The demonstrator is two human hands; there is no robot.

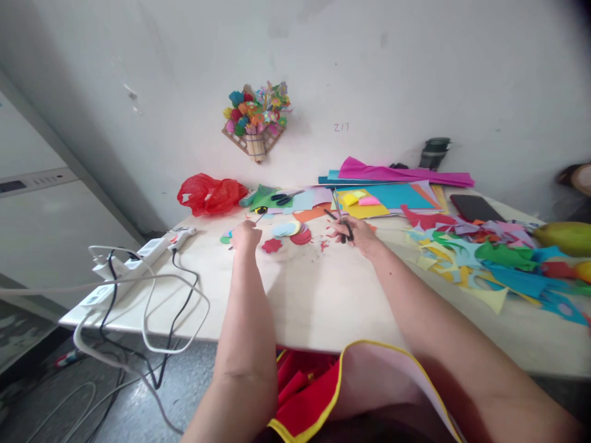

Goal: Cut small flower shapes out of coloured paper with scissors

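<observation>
My right hand is closed round a pair of black-handled scissors, its tips pointing away from me. To the left, my left hand has its fingers pressed together near small green and blue paper circles; a thin item shows beside its fingertips, too small to name. Between the hands lie a red paper flower, overlapping pale circles and red circles. Small red scraps are scattered left of the scissors.
A red plastic bag sits at the back left, with navy-handled scissors beside coloured sheets. Paper offcuts, a phone and a yellow-green fruit are on the right. A power strip with cables lies left.
</observation>
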